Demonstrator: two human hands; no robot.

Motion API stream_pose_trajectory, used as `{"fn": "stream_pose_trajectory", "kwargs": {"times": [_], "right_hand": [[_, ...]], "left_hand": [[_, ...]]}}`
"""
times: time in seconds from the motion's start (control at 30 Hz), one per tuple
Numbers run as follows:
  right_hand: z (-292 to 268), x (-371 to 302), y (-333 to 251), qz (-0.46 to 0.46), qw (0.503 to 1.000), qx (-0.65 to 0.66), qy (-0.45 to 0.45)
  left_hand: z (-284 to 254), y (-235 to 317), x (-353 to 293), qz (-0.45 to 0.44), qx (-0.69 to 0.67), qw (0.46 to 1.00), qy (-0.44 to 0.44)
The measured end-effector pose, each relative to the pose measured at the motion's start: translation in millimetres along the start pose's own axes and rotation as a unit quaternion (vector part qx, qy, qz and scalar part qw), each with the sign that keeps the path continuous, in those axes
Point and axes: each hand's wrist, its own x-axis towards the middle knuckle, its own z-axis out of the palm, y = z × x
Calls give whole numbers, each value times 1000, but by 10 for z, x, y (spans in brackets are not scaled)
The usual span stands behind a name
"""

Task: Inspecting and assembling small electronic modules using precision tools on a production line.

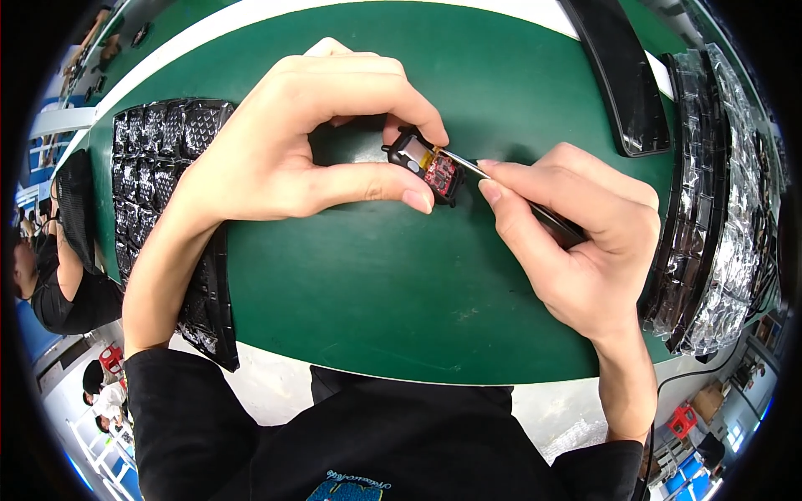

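My left hand [309, 138] grips a small black device casing [408, 149] between thumb and fingers, above the green mat. The casing lies open toward me and shows a red circuit board [440, 174] beside a silvery, yellow-edged part. In my right hand [585, 221] is a pair of slim metal tweezers [464, 164], pinched between thumb and forefinger. Its tip meets the casing's upper edge, close to my left fingertip. Whether the tip holds anything is too small to tell.
At the left lies a black tray of pockets [167, 167], partly under my left forearm. Stacked black and clear plastic trays [697, 200] stand at the right. A long black panel [620, 79] lies at the far right of the green mat [376, 292]. Another person [71, 275] sits at the left.
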Motion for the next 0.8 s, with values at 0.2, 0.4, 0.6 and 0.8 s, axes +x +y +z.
{"fn": "stream_pose_trajectory", "kwargs": {"times": [0.2,0.4,0.6,0.8], "right_hand": [[-92,-7,-48,32,999,-12,7],[-52,4,64,43,990,81,110],[-82,17,73,10,991,72,108],[-73,14,159,-42,986,87,134]], "left_hand": [[18,59,-9,-30,-9,999,14],[48,80,-6,3,72,997,16],[60,91,7,28,87,995,44],[-30,163,27,-128,-35,989,63]]}}
